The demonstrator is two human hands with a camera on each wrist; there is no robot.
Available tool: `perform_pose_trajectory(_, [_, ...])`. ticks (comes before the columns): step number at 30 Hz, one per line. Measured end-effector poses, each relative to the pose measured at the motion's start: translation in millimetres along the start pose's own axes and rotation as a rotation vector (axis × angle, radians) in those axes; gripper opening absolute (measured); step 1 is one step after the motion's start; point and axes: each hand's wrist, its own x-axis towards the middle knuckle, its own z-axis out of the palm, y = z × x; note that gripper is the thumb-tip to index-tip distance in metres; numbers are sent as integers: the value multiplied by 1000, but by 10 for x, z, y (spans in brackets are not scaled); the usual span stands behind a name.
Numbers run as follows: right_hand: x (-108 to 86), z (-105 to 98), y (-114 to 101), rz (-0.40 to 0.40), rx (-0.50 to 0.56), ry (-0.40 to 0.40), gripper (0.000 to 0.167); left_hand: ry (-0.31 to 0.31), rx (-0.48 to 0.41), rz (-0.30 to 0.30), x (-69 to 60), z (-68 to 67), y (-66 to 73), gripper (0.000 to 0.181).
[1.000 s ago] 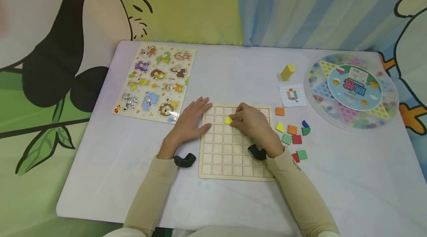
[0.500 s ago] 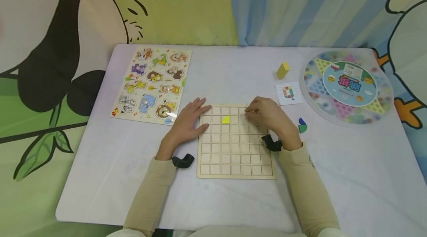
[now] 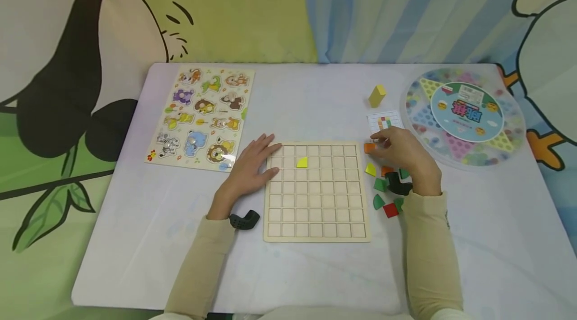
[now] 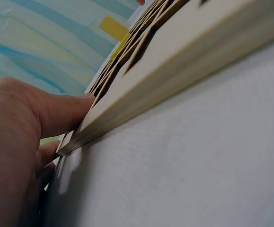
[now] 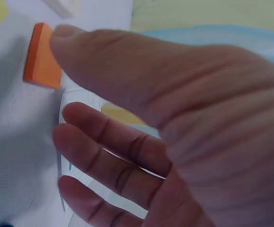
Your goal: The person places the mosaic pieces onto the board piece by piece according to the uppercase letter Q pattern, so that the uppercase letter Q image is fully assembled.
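My left hand (image 3: 248,170) rests with spread, straight fingers on the left edge of a wooden grid board (image 3: 315,189); in the left wrist view its thumb (image 4: 66,113) touches the board's top. One yellow quarter-circle tile (image 3: 302,162) lies in a cell near the upper left. Right of the board, my right hand (image 3: 407,152) hovers over an orange square tile (image 3: 369,148), which lies on the table. The right wrist view shows the thumb (image 5: 103,61) beside this tile (image 5: 44,59) and the other fingers loosely bent; the index finger is hidden there.
Below my right hand lie loose tiles: a yellow one (image 3: 370,169), a red square (image 3: 390,210) and several green ones. A pattern card (image 3: 376,118), a yellow block (image 3: 377,95) and a round game box (image 3: 466,114) stand beyond. An animal puzzle (image 3: 203,119) is at left.
My right hand has left the board and moved right to the orange tile. The yellow tile, earlier at its fingertips, now lies alone in the grid. My left hand keeps its place.
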Motion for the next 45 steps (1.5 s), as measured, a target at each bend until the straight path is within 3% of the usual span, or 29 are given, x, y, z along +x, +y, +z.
perform_pose_trajectory(6, [19,20,58,31,27,-57,41,5,-17,-15,-13,-2,-11,62])
perform_pose_trajectory(18, [50,50,71,13,-2,-28,30,13,-24,-9,2,-4,4,61])
perform_pose_trajectory(31, [47,59,39,43,-2,-35,34,10,-8,-14,3,-2,7,61])
perform_pose_trajectory(45, [54,72,-58,6,-10,-11,34,23,-5,0,6,8,-9,61])
